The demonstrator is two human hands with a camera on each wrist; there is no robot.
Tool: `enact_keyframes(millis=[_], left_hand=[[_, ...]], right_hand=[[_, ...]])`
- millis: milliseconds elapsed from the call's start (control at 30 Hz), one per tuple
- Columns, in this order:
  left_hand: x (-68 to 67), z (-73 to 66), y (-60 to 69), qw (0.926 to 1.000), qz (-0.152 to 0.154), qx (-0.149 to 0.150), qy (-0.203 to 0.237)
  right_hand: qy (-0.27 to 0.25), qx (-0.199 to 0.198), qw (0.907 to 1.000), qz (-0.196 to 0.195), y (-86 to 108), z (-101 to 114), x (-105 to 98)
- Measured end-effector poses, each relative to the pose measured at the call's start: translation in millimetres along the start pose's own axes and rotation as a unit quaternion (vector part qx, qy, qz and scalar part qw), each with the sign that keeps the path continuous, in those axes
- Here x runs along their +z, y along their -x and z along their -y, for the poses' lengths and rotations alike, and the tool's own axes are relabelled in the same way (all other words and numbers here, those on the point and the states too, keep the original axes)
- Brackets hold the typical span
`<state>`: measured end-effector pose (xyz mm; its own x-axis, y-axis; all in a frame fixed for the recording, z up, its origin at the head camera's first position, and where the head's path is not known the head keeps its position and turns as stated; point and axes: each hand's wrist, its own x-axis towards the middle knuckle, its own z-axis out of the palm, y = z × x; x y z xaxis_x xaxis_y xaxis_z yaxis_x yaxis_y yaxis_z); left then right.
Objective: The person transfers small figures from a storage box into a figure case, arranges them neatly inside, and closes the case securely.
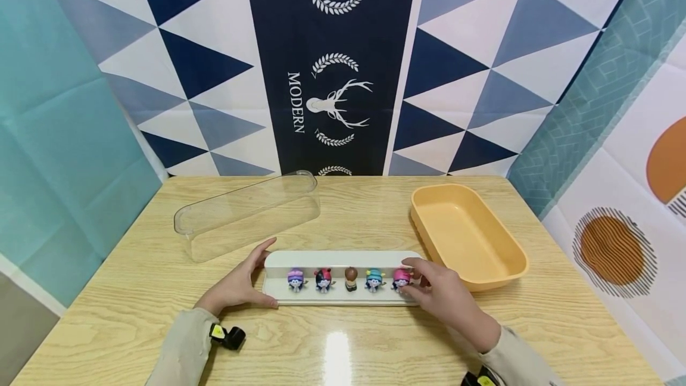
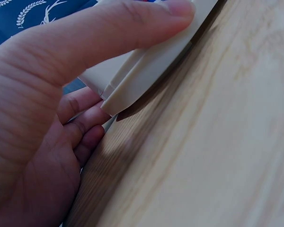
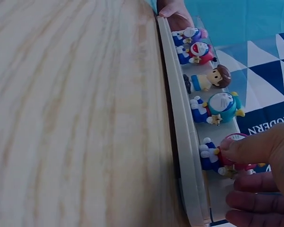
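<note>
A white stepped display base [image 1: 343, 258] lies lengthwise on the table, with several small figurines in a row on it. My left hand [image 1: 241, 285] holds its left end, thumb over the front edge and fingers at the back corner. At the other end, my right hand [image 1: 447, 290] pinches the head of a pink-headed figurine [image 3: 209, 156], which stands upright on the base. To its left are a teal-headed figurine [image 3: 221, 106], a brown-haired boy figurine [image 3: 210, 79], a red-and-black one [image 1: 323, 279] and a purple-headed one [image 1: 295, 279].
Behind my left hand lies a clear plastic cover [image 1: 252, 231], angled on the wooden table [image 1: 268, 350]. A yellow-orange tray [image 1: 461, 225] stands at the right, just beyond my right hand. Patterned cloth [image 1: 332, 28] hangs at the table's back edge.
</note>
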<state>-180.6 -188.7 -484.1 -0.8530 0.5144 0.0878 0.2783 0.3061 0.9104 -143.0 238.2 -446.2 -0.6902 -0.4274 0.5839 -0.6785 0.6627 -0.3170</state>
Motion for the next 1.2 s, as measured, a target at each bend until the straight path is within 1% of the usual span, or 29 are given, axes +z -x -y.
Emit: enact_keyframes(millis=[200,300,433,533,633,767,933,1033,1200], left_hand=[[-0.3,0.2,-0.7,1.0,0.001,0.0,-0.001],[-0.3,0.1,-0.7,1.0,0.001,-0.001,-0.004],[-0.4,0.0,-0.4,1.0,0.002,0.0,-0.003],[-0.3,0.0,-0.3,1.0,0.003,0.0,-0.001],[-0.3,0.2,-0.2,1.0,0.003,0.0,-0.002],[-0.3,0.7,-0.2,1.0,0.002,-0.001,-0.006],[-0.4,1.0,-0.9,1.0,0.001,0.001,-0.006],[-0.4,0.9,-0.8,1.0,0.001,0.002,-0.007],[-0.6,0.1,0.0,1.0,0.0,0.003,-0.005]], right_hand=[[0.014,-0.016,0.9991,-0.038,4.0,0.4,-4.3],[0.024,-0.01,0.9987,-0.044,6.4,1.8,-6.3],[0.037,0.015,0.9983,-0.043,9.2,5.6,-8.8],[0.044,0.04,0.9976,-0.036,12.2,9.2,-9.2],[0.053,0.061,0.9964,-0.028,15.5,11.7,-7.6],[0.051,0.085,0.9948,-0.024,19.5,12.1,-3.1],[0.019,0.106,0.9939,-0.022,23.6,10.1,3.7],[-0.004,0.112,0.9934,-0.025,25.4,8.2,7.3],[-0.064,0.127,0.9894,-0.03,26.9,3.1,12.3]])
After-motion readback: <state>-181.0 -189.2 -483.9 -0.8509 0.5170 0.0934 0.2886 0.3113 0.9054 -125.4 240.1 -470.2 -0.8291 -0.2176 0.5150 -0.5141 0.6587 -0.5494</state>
